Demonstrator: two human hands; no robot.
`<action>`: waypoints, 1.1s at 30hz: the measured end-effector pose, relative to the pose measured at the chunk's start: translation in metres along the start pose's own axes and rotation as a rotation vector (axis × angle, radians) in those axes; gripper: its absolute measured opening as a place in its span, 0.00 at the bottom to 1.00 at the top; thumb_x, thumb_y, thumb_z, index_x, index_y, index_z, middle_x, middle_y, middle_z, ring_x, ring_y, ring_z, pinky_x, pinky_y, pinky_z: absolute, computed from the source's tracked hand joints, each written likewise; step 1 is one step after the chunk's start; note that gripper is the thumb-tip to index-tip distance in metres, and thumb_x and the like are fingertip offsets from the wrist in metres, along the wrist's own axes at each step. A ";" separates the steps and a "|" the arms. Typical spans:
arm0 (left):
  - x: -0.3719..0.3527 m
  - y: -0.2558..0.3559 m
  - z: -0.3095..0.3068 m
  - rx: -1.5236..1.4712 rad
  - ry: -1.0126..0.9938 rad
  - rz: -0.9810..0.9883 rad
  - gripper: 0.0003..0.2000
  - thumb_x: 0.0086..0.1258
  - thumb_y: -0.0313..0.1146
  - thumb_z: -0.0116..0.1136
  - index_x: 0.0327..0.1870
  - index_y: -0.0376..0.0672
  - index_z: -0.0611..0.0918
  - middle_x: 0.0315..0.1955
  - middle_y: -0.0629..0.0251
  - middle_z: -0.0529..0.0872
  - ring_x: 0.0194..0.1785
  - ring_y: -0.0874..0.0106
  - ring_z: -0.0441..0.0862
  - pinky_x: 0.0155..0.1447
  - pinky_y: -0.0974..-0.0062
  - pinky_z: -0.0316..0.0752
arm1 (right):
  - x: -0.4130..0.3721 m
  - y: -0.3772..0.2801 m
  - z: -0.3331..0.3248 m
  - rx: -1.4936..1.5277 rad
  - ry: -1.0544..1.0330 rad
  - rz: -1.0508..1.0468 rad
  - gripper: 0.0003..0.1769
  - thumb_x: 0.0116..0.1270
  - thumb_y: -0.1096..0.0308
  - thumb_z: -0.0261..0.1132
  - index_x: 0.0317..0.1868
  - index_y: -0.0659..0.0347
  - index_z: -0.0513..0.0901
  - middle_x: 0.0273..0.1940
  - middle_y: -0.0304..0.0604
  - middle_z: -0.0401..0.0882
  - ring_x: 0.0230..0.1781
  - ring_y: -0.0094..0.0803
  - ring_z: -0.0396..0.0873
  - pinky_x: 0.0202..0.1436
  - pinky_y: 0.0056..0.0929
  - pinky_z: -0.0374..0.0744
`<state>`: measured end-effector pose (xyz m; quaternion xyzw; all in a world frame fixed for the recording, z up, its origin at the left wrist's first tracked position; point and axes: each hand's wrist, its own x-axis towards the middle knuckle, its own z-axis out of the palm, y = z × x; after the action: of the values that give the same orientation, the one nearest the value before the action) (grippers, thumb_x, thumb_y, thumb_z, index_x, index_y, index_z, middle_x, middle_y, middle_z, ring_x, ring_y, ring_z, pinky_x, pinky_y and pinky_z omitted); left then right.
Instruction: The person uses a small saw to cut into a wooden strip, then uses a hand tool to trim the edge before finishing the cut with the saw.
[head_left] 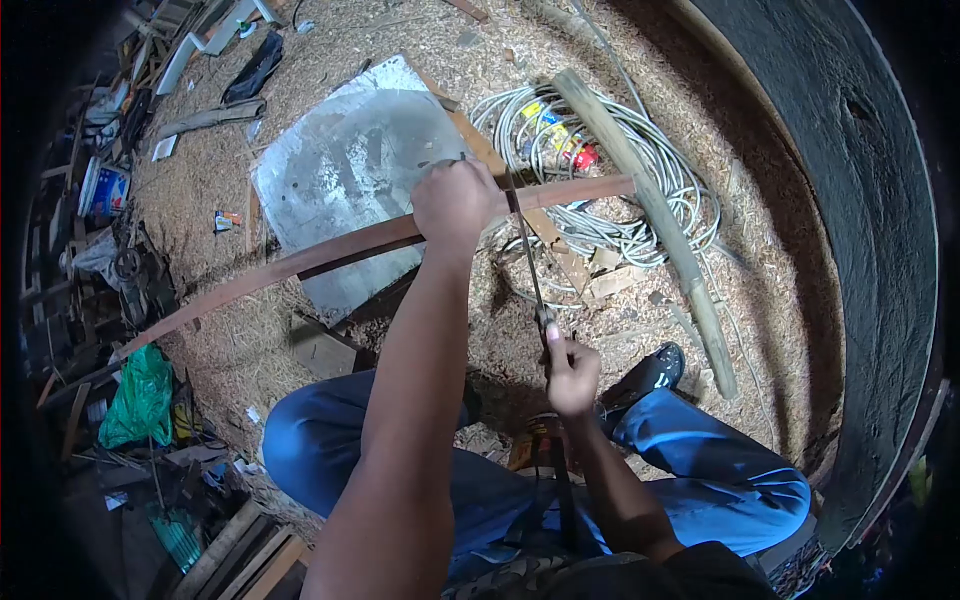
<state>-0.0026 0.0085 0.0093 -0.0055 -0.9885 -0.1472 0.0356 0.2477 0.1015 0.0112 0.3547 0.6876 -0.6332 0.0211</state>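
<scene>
Curved wooden strip [330, 250] is laid across mid-frame, long axis lower left to upper right; left hand [455, 200] is seen closed on it, grip tight; thin metal tool [527, 260] is clenched by right hand [572, 375] below centre, crossing the strip just right of the left hand.

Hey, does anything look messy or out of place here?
Shavings lie everywhere, and a cable coil sits tangled in them under a pole. The strip in the left hand is bowed; the right hand holds a blade against it.
</scene>
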 end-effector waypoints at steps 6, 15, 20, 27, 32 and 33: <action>-0.003 -0.004 0.008 0.016 0.018 0.005 0.21 0.71 0.40 0.50 0.23 0.35 0.87 0.24 0.43 0.86 0.29 0.46 0.86 0.41 0.51 0.82 | 0.039 -0.021 0.027 -0.070 0.023 -0.049 0.31 0.78 0.56 0.62 0.18 0.69 0.74 0.14 0.34 0.64 0.17 0.21 0.57 0.22 0.33 0.56; 0.001 0.003 -0.004 0.050 -0.039 -0.040 0.20 0.72 0.39 0.50 0.24 0.38 0.88 0.27 0.49 0.89 0.32 0.51 0.89 0.45 0.56 0.83 | 0.017 -0.023 0.009 -0.072 0.010 -0.055 0.31 0.79 0.55 0.61 0.18 0.67 0.77 0.14 0.35 0.67 0.18 0.21 0.61 0.22 0.32 0.58; -0.002 0.001 0.004 0.052 -0.020 -0.018 0.21 0.72 0.40 0.50 0.22 0.38 0.88 0.26 0.49 0.89 0.32 0.52 0.89 0.43 0.56 0.83 | 0.038 -0.019 0.025 -0.059 0.003 -0.110 0.32 0.79 0.53 0.61 0.18 0.68 0.77 0.14 0.37 0.67 0.18 0.22 0.61 0.23 0.34 0.59; 0.000 -0.002 0.005 0.014 0.052 0.012 0.22 0.71 0.40 0.51 0.21 0.34 0.87 0.22 0.44 0.86 0.27 0.47 0.86 0.39 0.53 0.83 | 0.002 0.007 0.005 0.009 -0.006 -0.018 0.33 0.78 0.50 0.62 0.19 0.69 0.79 0.15 0.34 0.69 0.18 0.20 0.62 0.22 0.33 0.60; -0.003 -0.005 0.009 0.005 0.075 0.020 0.22 0.71 0.40 0.51 0.21 0.35 0.87 0.23 0.43 0.86 0.27 0.47 0.87 0.39 0.53 0.83 | 0.049 -0.039 0.024 -0.129 0.032 0.035 0.35 0.78 0.47 0.62 0.18 0.67 0.79 0.12 0.33 0.66 0.15 0.21 0.59 0.21 0.33 0.57; -0.003 -0.004 0.007 0.028 0.055 0.010 0.21 0.70 0.39 0.51 0.21 0.37 0.87 0.24 0.46 0.87 0.28 0.50 0.87 0.39 0.55 0.83 | 0.043 -0.035 0.019 -0.125 0.040 0.037 0.35 0.78 0.47 0.62 0.18 0.67 0.79 0.12 0.33 0.66 0.15 0.21 0.59 0.21 0.33 0.57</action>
<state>0.0000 0.0072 0.0008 -0.0060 -0.9890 -0.1333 0.0637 0.1892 0.1063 0.0168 0.3779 0.7193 -0.5814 0.0414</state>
